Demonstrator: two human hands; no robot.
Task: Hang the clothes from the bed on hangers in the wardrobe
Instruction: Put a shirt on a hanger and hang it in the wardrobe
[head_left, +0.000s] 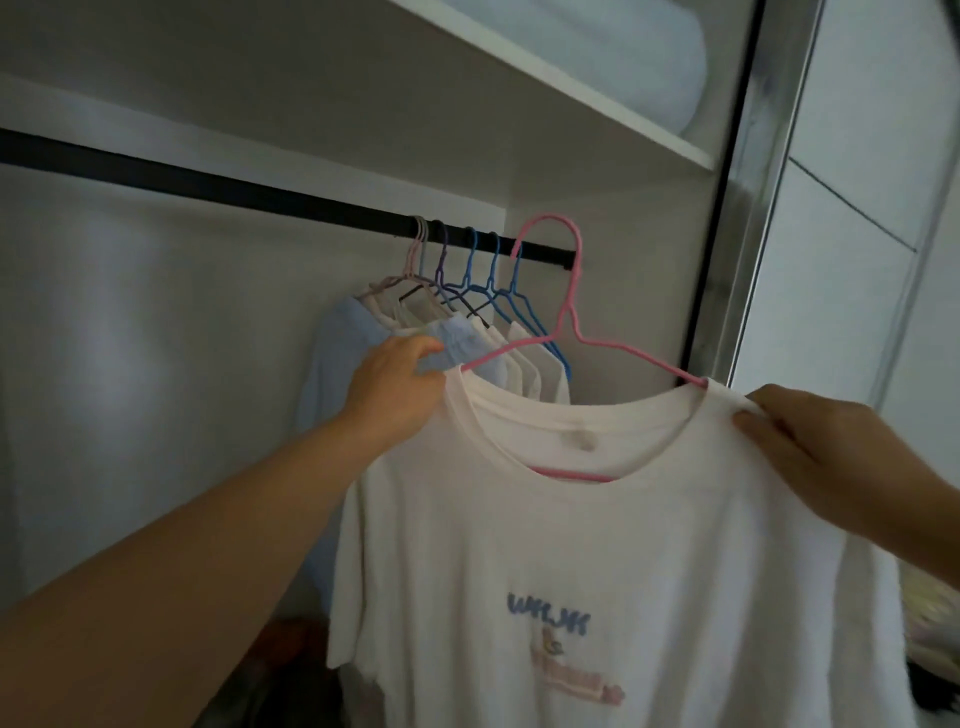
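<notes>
My right hand (826, 457) pinches one white printed T-shirt (597, 545) on one pink wire hanger (569, 312); my left hand (395, 384) grips its other shoulder beside one black wardrobe rail (260, 195).

A home bedroom wardrobe: a black rail (260, 195) of hung shirts (467, 343) (coloured wire hangers), white shelf (571, 88) above, sliding door frame (753, 182).
</notes>
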